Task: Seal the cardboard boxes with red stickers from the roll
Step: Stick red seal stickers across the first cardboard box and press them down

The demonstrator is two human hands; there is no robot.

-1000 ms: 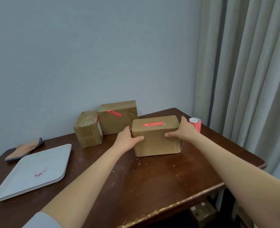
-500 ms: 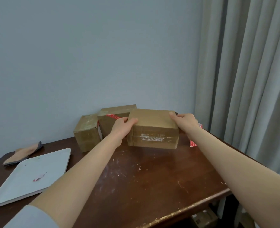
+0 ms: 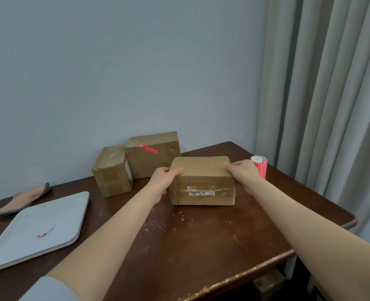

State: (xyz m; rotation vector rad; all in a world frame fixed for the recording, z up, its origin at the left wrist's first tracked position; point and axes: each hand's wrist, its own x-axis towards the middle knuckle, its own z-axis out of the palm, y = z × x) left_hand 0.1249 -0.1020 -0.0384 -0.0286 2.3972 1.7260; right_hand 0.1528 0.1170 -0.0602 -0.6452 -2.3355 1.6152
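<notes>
3 cardboard boxes on surface [image 3: 190, 246]. Front box [image 3: 201, 181] sits mid-surface, left grip [image 3: 164, 179] & right grip [image 3: 242, 172] each curled round a top corner. Torn white label on its near face, unreadable. Rear box [image 3: 158, 161] has 1 red sticker [image 3: 147, 149], print too small to read. Third box [image 3: 112, 172] is left of it. 1 sticker roll [image 3: 260, 167] just behind right grip.

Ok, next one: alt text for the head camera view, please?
The left hand and right hand grip opposite ends of a cardboard box on a dark wooden table. Behind it stand a small box and a larger box bearing a red sticker; a sticker roll stands right, a white tray lies left.
</notes>
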